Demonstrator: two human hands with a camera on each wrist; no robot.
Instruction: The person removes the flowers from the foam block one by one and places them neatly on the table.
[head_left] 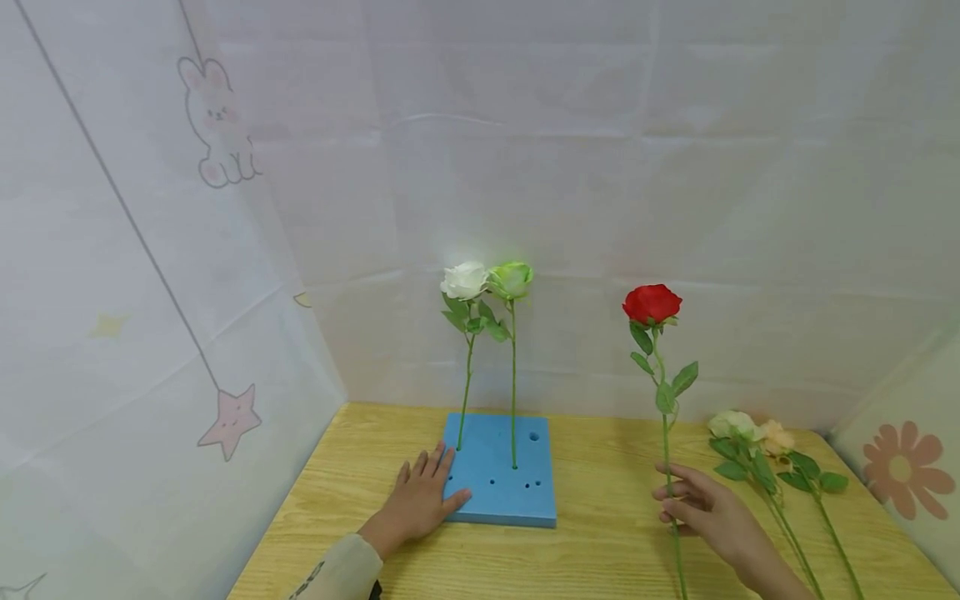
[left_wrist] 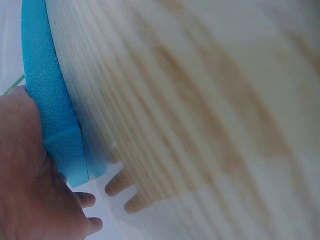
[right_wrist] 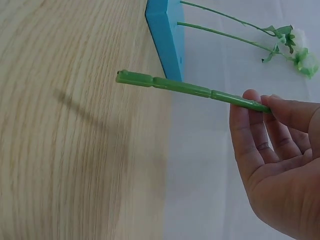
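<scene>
Pinching, thumb against curled fingers (right_wrist: 244, 140) of the right hand (head_left: 708, 512), round the green stem (right_wrist: 185, 88) of a red rose (head_left: 664, 398), with a leafless length beyond the grip. Held nearly upright in the head view, bloom well above the knuckles, top leaning slightly left. Aimed at the wooden surface (head_left: 600, 542) with the lower tip, and seemingly not touching, going by the shadow (right_wrist: 90, 112) apart from it in the right wrist view; hard to be certain, with that end cut off in the head view.

Well apart to the right of the blue foam block (head_left: 502, 504), so leftward from stem to vacant holes (head_left: 534, 437), long axis near vertical, right hand much the nearer to the rose.

Spread out and grasping nothing at the block's left edge: the left hand (head_left: 423, 500), thumb over the top face.

Farther out, upright in the block, a white rose (head_left: 465, 281) and, just right of it, a green rose (head_left: 511, 281). Lying beyond the right hand, a cream flower (head_left: 735, 426) beside a peach flower (head_left: 777, 438).
</scene>
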